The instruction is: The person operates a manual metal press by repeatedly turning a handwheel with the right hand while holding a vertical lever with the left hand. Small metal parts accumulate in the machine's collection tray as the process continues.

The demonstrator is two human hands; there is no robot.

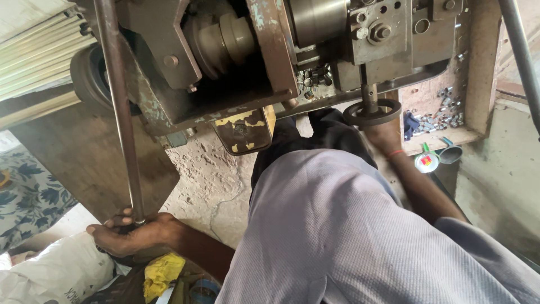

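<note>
Left hand [130,236] grips a steel rod [119,107]; right hand [382,135] grasps the handwheel [372,112]. A round red-green-labelled tin [427,162] lies nearby.

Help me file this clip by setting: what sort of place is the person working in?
Probably a small metalworking workshop. A heavy, worn machine fills the view; the right hand is at its handwheel and the left hand grips a long steel lever. Small metal parts lie heaped on a rough concrete ledge.
</note>
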